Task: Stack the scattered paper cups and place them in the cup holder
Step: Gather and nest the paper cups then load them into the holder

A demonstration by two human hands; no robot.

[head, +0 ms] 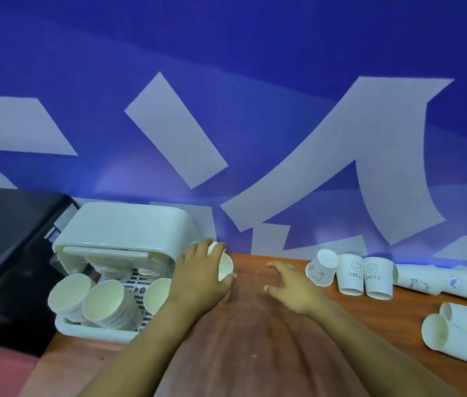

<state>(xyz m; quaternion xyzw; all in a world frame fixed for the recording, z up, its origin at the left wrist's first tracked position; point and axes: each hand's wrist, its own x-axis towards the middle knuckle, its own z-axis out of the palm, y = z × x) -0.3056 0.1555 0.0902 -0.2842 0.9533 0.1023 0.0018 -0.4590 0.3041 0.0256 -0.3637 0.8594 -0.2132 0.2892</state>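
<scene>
Forearms came up from the bottom edge, ours, and crossed the bare brown wooden tabletop [255, 325]. Nearest on the right lay two white paper cups on their sides [461, 339], mouths toward us, not yet gathered.

Our right hand [292, 285] hovered over the wood with fingers spread and relaxed, holding nothing; we judged it was angled toward the loose cups because they were the next to collect.

Our left hand [198, 279] gripped a single white paper cup [224, 266], fingers over its far side and thumb under its rim, the mouth turned rightward. We held it just beside the white plastic cup holder with its raised lid [123, 230], presumably so it could be nested onto a stack there.

Inside that holder, tilted stacks of white cups [100, 302] leaned toward us, more stacks behind them under the lid.

Further right, two upside-down cups printed HELLO [362, 277] stood touching, a tipped cup [322, 267] leaning against the left one; more toppled cups [427, 279] lay beyond them, blurred. So much remained loose that we judged the task well short of finished.

Behind all ran a blue wall with pale shapes [255, 110], and at far left a black box-like object [6, 239].
</scene>
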